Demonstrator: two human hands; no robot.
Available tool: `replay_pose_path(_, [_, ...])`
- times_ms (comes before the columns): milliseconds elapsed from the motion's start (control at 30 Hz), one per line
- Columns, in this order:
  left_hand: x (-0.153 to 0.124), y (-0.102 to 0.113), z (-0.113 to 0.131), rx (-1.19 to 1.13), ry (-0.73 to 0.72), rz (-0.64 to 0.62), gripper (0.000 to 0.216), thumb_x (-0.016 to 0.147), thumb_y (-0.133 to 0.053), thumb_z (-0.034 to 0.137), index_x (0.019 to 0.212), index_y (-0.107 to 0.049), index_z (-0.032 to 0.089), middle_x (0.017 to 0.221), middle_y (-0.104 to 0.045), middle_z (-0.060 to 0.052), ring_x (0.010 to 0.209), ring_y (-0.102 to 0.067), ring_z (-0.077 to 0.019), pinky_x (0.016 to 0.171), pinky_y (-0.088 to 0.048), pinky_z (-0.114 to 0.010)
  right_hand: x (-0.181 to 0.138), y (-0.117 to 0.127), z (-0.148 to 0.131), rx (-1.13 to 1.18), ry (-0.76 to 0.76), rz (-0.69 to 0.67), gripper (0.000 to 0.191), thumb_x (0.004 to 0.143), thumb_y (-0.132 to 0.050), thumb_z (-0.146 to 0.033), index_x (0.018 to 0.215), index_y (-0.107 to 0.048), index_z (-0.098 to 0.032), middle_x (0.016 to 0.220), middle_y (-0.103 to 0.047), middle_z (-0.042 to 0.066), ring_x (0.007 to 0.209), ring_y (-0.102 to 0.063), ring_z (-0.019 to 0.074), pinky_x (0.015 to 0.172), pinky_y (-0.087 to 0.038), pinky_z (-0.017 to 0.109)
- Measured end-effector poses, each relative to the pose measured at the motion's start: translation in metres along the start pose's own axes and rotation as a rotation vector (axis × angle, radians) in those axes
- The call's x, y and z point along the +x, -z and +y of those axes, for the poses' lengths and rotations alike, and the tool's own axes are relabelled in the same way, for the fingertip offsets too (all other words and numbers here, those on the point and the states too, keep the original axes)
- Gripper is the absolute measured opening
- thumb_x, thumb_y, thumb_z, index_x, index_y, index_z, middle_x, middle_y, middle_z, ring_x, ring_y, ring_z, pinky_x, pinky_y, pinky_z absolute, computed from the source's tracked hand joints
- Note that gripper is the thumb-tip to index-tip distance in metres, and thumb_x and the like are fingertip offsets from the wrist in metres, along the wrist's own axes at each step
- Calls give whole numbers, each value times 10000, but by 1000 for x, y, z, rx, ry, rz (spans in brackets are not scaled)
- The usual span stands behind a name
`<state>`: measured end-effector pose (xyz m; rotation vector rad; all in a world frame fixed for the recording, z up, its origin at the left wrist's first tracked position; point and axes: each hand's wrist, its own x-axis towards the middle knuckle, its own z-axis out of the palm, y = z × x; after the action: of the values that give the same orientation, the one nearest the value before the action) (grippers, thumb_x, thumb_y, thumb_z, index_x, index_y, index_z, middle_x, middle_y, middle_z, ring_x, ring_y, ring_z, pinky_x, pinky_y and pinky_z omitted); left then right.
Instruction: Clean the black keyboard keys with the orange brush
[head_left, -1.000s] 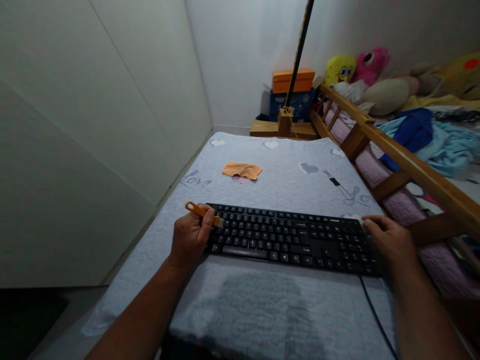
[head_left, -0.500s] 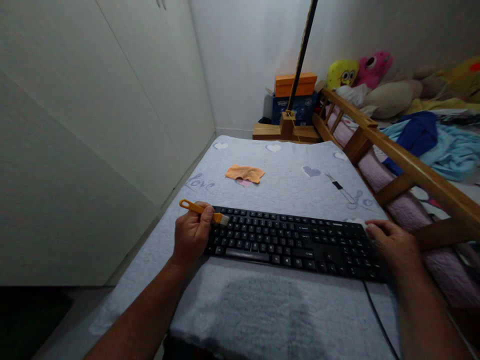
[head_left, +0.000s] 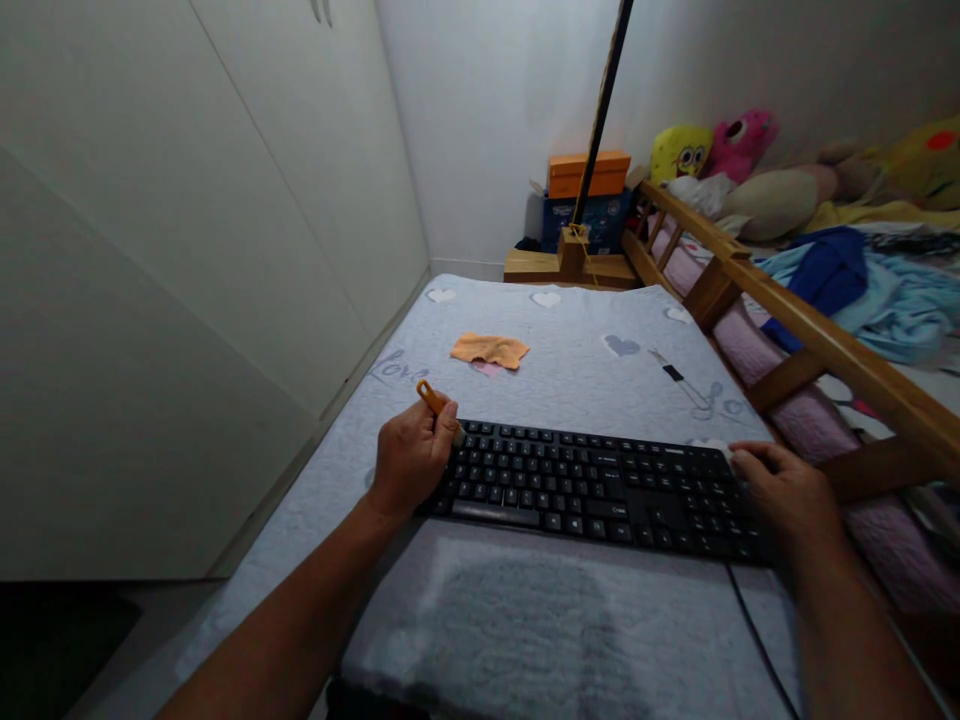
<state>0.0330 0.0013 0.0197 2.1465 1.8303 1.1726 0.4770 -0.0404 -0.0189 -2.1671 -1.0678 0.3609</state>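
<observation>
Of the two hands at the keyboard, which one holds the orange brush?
The left hand; the brush sticks up from its grip. The right hand has no brush and is at the right end of the keyboard.

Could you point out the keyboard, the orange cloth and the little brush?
Keyboard (head_left: 592, 490), head view: on its middle keys.
Orange cloth (head_left: 489, 350), head view: on its middle.
Brush (head_left: 430, 396), head view: on its handle.
</observation>
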Motion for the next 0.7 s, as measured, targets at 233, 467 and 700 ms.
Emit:
replay_pose_path(233, [-6, -2, -5, -44, -28, 17, 320, 980, -476, 382, 823, -673, 185, 626, -662, -13, 555, -628, -172, 579, -421, -273, 3, -3, 4, 5, -13, 13, 425, 631, -594, -521, 853, -750, -194, 858, -759, 120, 857, -699, 342, 746, -497, 412])
replay_pose_path(467, [-11, 2, -7, -154, -1, 3, 261, 973, -500, 319, 798, -653, 199, 590, -639, 23, 513, -606, -148, 550, -426, -251, 3, -1, -1, -26, -1, 24, 427, 577, -575, -536, 793, -737, -205, 837, -759, 124, 861, -691, 362, 772, -504, 432])
replay_pose_path(700, [-11, 4, -12, -161, -14, 1, 276, 967, -502, 320, 767, -644, 193, 567, -610, 23, 508, -605, -148, 529, -409, -254, 2, -3, 2, 1, -6, 21, 441, 582, -582, -550, 807, -741, -206, 829, -758, 118, 844, -693, 352, 744, -499, 419])
